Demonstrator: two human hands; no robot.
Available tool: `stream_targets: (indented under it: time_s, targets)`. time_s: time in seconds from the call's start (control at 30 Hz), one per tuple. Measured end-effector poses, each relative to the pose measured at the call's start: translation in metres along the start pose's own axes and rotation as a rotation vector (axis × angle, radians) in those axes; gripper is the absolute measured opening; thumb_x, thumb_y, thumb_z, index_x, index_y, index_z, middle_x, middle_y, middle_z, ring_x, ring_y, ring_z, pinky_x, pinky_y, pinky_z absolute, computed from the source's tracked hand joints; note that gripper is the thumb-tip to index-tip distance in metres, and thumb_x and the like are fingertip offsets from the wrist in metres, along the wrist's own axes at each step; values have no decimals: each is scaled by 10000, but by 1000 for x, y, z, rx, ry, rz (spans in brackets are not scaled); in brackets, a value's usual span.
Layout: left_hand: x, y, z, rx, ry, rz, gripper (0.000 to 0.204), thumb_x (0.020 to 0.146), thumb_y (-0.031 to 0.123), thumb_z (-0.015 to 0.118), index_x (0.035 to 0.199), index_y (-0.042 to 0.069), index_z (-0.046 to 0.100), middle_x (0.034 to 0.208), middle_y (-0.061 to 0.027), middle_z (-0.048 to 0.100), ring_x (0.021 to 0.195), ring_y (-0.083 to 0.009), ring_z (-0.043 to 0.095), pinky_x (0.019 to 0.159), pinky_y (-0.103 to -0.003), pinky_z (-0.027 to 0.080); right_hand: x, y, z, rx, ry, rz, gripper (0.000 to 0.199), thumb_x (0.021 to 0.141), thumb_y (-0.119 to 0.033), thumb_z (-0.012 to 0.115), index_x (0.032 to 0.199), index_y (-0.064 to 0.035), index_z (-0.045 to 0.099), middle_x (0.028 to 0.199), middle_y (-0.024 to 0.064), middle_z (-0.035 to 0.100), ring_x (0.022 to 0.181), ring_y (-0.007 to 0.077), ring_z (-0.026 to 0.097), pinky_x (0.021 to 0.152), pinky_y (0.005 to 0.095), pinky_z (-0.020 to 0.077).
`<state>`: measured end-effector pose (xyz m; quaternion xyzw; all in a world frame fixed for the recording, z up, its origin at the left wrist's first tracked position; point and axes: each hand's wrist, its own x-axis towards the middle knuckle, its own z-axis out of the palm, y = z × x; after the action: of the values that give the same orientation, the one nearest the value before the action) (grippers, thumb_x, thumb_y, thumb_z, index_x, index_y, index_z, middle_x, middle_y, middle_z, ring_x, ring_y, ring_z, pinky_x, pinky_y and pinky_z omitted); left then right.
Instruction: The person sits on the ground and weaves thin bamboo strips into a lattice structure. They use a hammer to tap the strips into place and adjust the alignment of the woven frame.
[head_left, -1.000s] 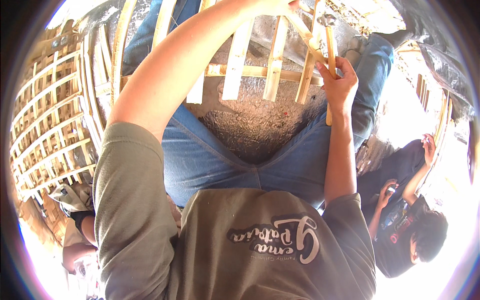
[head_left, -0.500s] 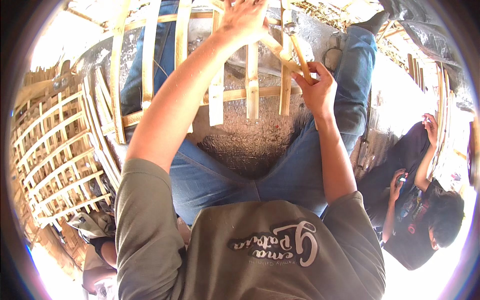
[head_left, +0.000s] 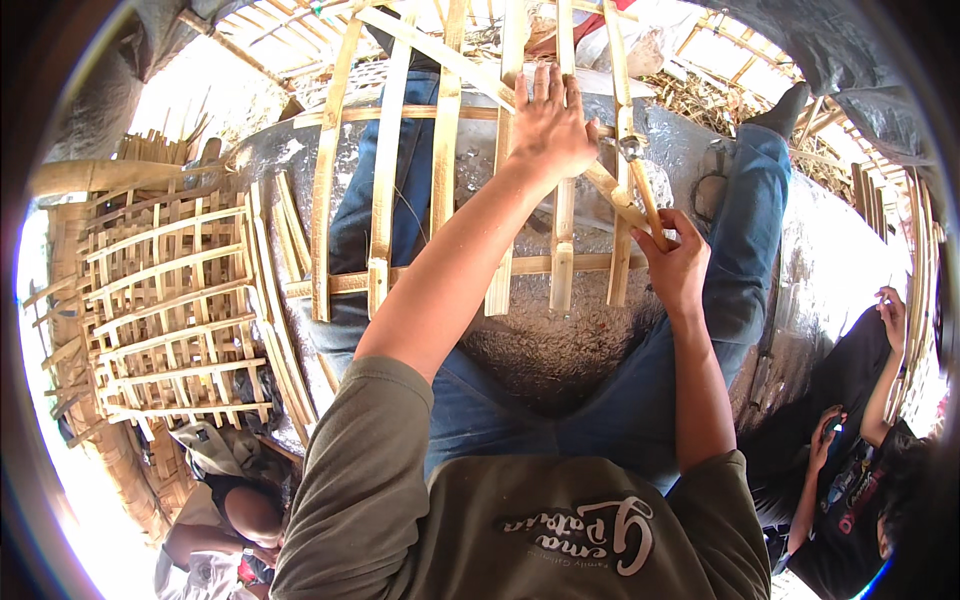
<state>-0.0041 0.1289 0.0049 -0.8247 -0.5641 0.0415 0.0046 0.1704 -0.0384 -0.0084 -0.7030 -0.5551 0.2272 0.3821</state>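
Observing head view, sole camera. Slatted lattice frame point(head_left: 444, 170) of pale split strips lies at centre, its left part over the person's left leg point(head_left: 362, 215). Long slats run near to far; a near cross strip point(head_left: 590, 262) and a far cross strip point(head_left: 475, 112) pass across them. Diagonal strip point(head_left: 478, 82) slants over the slats, from far left to near right.

Left hand point(head_left: 552, 130): laid palm down over the diagonal strip and the slats, fingers extended toward the far side, not closed around anything. Right hand point(head_left: 680, 262): fingers closed on the near end of the handle of a hammer point(head_left: 646, 190), metal head pointing far, beside the diagonal strip's near right end. Whether the fingers also touch that end: cannot tell. Hands apart from each other.

Surroundings: shiny dark sheet point(head_left: 530, 365) between the legs. Woven panel point(head_left: 175, 300) at left, long loose strips point(head_left: 272, 310) just beside it. Dry plant litter point(head_left: 690, 92) at far right. Co-worker point(head_left: 850, 490) at near right, small dark object in one hand. Another person point(head_left: 205, 540) at near left, partly hidden.
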Motion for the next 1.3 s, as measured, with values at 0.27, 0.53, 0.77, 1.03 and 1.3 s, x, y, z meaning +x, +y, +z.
stream_targets:
  time_s: [0.27, 0.53, 0.77, 1.03, 1.3]
  targets:
    - [-1, 3, -4, -26, -24, -36, 699, 1066, 435, 256, 1611, 15, 133, 1680, -212, 118, 1558, -357, 121, 1280, -483, 39, 1, -2, -2, 20, -17, 19, 310, 773, -82, 844, 1022, 26, 695, 900, 158, 740, 757, 245, 724, 694, 347, 547]
    - [-2, 2, 0, -8, 16, -52, 708, 1046, 420, 301, 1600, -5, 183, 1657, -239, 199, 1541, -357, 205, 1276, -486, 81, 1, -2, -2, 39, -11, 15, 308, 777, -85, 841, 1025, 27, 696, 906, 161, 739, 742, 242, 719, 682, 345, 545]
    - [-2, 1, 1, -43, 30, -44, 727, 1042, 417, 319, 1588, -42, 176, 1633, -246, 266, 1525, -364, 254, 1270, -508, 105, 1, -3, -3, 8, -5, 0, 311, 777, -85, 839, 1029, 27, 696, 902, 159, 738, 733, 243, 717, 675, 347, 546]
    - [2, 2, -2, -80, -34, -58, 763, 1063, 487, 255, 1589, -51, 133, 1555, -229, 412, 1495, -368, 313, 1269, -521, 72, 1, 1, -4, 0, 11, -29, 324, 774, -112, 841, 1035, 20, 703, 915, 163, 742, 777, 280, 734, 711, 365, 553]
    - [-1, 12, -5, -58, 20, -135, 841, 1036, 563, 273, 1564, -89, 203, 1130, -175, 710, 1310, -344, 531, 1257, -544, 98, 1, 2, -3, -25, 11, -25, 334, 766, -127, 849, 1038, 6, 708, 932, 175, 743, 774, 308, 737, 717, 375, 559]
